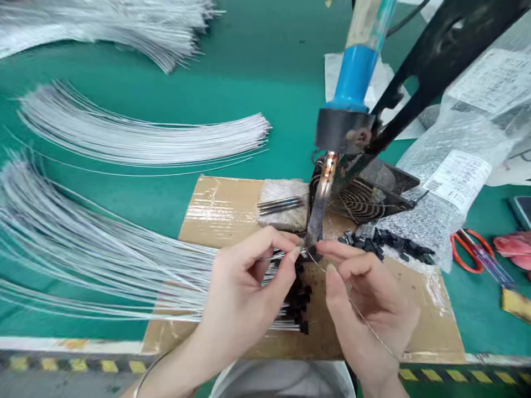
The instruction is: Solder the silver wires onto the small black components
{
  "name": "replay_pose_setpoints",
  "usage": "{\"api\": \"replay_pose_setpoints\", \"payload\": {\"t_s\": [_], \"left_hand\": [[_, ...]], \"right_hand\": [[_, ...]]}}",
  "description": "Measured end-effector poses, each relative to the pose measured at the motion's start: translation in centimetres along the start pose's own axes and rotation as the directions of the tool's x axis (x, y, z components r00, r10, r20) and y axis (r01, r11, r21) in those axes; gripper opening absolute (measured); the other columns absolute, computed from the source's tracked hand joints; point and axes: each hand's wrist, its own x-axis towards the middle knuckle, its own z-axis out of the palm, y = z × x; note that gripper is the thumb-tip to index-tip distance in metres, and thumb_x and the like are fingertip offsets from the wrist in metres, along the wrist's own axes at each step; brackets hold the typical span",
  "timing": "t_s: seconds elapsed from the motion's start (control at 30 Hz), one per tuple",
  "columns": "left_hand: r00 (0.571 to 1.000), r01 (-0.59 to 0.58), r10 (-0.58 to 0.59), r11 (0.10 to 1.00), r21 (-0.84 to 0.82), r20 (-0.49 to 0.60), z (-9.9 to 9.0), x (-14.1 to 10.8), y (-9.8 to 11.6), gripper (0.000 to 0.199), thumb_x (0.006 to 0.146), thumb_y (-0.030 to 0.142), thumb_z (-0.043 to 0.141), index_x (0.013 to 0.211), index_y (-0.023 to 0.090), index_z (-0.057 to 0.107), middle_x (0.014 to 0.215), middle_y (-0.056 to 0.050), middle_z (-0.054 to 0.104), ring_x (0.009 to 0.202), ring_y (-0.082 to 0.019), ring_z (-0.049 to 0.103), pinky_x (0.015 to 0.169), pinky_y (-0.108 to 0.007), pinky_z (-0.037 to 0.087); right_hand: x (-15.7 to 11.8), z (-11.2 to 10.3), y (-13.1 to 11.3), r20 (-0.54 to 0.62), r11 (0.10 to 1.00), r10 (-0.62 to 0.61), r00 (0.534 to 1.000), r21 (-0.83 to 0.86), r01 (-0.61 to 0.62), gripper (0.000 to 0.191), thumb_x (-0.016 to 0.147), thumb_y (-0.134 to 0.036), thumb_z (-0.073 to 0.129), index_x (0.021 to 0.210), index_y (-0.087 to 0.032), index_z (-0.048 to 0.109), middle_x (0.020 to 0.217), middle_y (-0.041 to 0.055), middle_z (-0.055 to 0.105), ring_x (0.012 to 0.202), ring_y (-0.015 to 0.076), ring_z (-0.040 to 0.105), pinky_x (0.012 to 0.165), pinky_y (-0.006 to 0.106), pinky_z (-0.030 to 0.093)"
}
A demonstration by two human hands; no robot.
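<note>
Under the tip of a clamped soldering iron [321, 202], my left hand [244, 284] pinches the end of a thin white wire [277, 255] between thumb and forefinger. My right hand [369, 298] has a thin strand of solder wire [373, 331] between its fingers, which runs from the iron's tip back across the palm. Both sets of fingertips are close to the tip, and the joint there is too small to make out. Beneath my left hand lies a bundle of white wires [166, 265] with small black pieces [298, 301] at their ends.
Cardboard [224, 204] covers the green table [232, 72]. A black fan [360, 193] stands behind the iron, near loose black pieces [388, 243]. Further wire bundles [153, 138] lie left. Right are a plastic bag [440, 166] and orange-handled scissors [473, 251]. A white bin [286, 378] stands below.
</note>
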Motion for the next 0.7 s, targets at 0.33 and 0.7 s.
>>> {"api": "replay_pose_setpoints", "payload": {"t_s": [0.33,0.7], "left_hand": [[0.998,-0.052,0.052,0.998,-0.035,-0.023,0.46,0.12,-0.43,0.018,0.089,0.008,0.063,0.08,0.023,0.068,0.086,0.004,0.077,0.058,-0.007,0.056,0.044,-0.021,0.029],[1.0,-0.022,0.022,1.0,-0.016,-0.003,0.35,0.25,-0.18,0.018,0.09,0.009,0.061,0.078,0.022,0.066,0.084,0.003,0.077,0.061,-0.009,0.058,0.044,-0.021,0.028]], "right_hand": [[-0.04,0.23,0.0,-0.025,0.999,-0.028,0.999,-0.02,0.027,0.021,0.088,-0.012,0.069,0.073,-0.024,0.061,0.103,-0.0022,0.08,0.098,0.0128,0.075,0.09,0.024,0.054],[0.1,-0.19,0.31,0.014,0.997,-0.048,0.999,-0.066,0.049,0.02,0.089,-0.012,0.069,0.074,-0.023,0.06,0.105,0.0017,0.081,0.098,0.0164,0.077,0.086,0.027,0.057]]}}
